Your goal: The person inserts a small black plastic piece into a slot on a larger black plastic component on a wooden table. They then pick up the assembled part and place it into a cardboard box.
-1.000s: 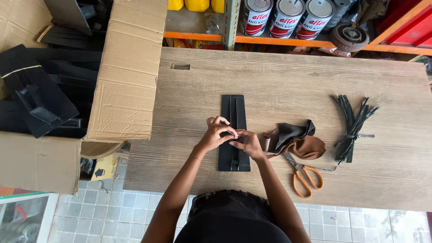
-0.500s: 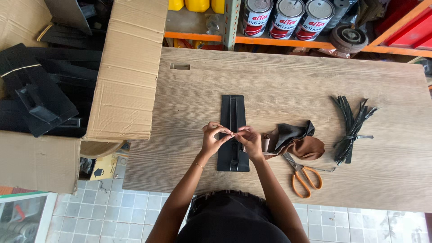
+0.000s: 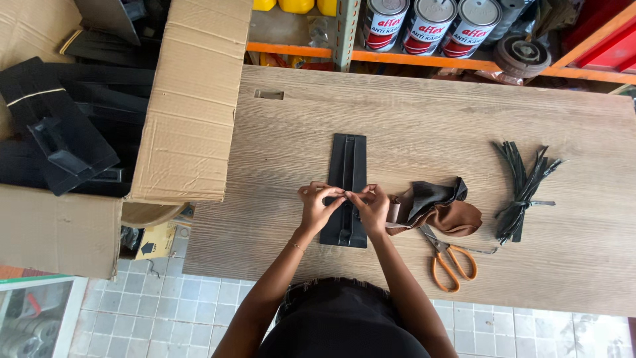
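Centrally, the long black plastic part [image 3: 348, 189] was laid flat on the wooden table [image 3: 411, 119], running twelve to six; the left hand [image 3: 317, 207] and right hand [image 3: 372, 207] were pinched together over its lower half, what was pinched being too small to tell.

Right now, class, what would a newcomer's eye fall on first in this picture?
Two hands, left hand and right hand, meet fingertip to fingertip over a long black plate lying mid-table. Right of them lie brown cloth, orange scissors and black ties; a big open cardboard box stands left.

Left hand [image 3: 318, 205] and right hand [image 3: 372, 207] meet, fingers pinched.
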